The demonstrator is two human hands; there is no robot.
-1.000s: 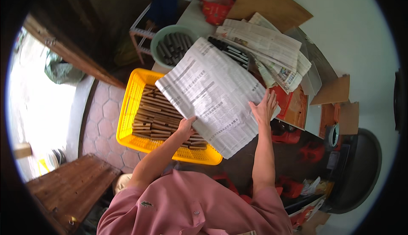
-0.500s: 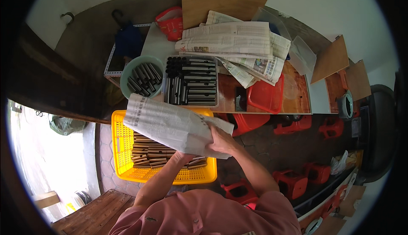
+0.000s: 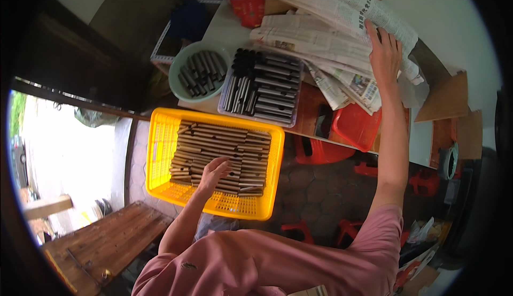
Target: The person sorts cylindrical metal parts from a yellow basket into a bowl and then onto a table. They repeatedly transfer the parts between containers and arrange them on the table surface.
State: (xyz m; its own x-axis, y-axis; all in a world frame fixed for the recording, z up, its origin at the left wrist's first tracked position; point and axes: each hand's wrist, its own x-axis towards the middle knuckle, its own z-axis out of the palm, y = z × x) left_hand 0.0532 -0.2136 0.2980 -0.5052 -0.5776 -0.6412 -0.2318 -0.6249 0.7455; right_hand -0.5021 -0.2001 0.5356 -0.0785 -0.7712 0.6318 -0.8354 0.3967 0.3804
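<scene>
My left hand [image 3: 215, 173] is over the yellow plastic basket [image 3: 215, 211], its fingers loosely apart and holding nothing. Rows of brownish metal tubes [image 3: 214, 141] fill the basket, some with dark holes in their sides. My right arm reaches far out to the back right. There my right hand [image 3: 386, 58] grips the edge of a folded newspaper sheet [image 3: 331, 2], its thumb side partly hidden. This sheet lies over a pile of other newspapers [image 3: 310, 39] on the table.
A clear plastic box [image 3: 262, 88] of shiny tubes and a pale green basin [image 3: 176, 85] of tubes stand behind the basket. To their right is a red plastic basket [image 3: 355, 127]. Red stools [image 3: 320, 151] stand below the table edge. A wooden bench [image 3: 107, 242] is at lower left.
The newspaper, held in both hands above the yellow basket, has moved to the pile at the back right with my right hand. My left hand has let go, and the tubes are uncovered.
</scene>
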